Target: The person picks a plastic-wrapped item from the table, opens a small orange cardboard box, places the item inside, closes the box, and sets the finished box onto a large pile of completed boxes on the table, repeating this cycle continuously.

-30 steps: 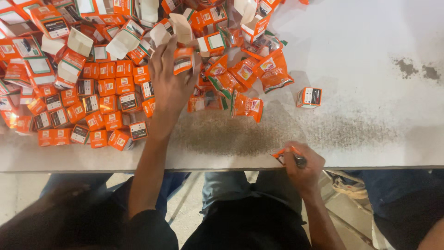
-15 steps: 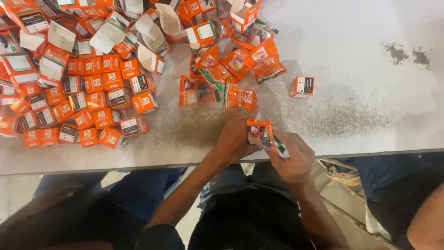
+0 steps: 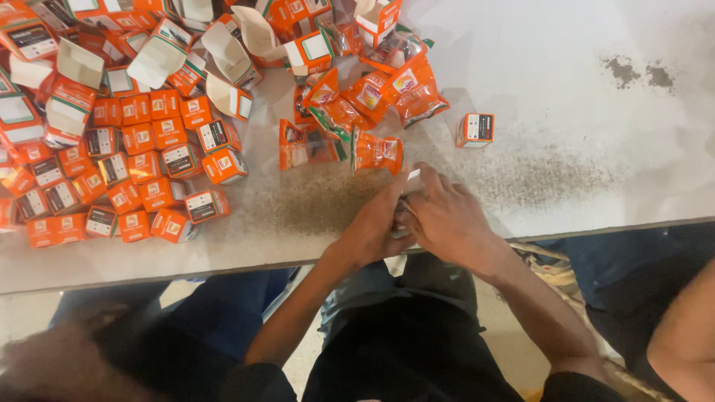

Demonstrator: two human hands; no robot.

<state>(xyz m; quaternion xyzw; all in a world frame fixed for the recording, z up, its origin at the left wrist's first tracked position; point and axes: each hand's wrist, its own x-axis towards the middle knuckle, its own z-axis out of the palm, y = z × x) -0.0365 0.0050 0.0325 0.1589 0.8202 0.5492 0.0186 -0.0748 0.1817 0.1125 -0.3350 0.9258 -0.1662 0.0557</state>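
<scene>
A big pale table (image 3: 581, 97) fills most of the view. It is whitish, with dark smudges far off on the right and a patch of brown dust near the front edge. On the left lie many small orange boxes (image 3: 141, 160), some shut and packed in rows, some open and tipped over. Near the middle sit shiny orange packets (image 3: 376, 151). One little orange box (image 3: 475, 129) stands alone, well apart from the rest.

At the front edge the left hand (image 3: 372, 227) and the right hand (image 3: 447, 219) are pressed close together, both closed around a small item (image 3: 411, 181). Only a pale bit peeks out, so it may be a box, but it is hard to tell.

Under the table are legs in dark and blue clothes and a pale floor. Another person's arm (image 3: 681, 327) shows at the right.
</scene>
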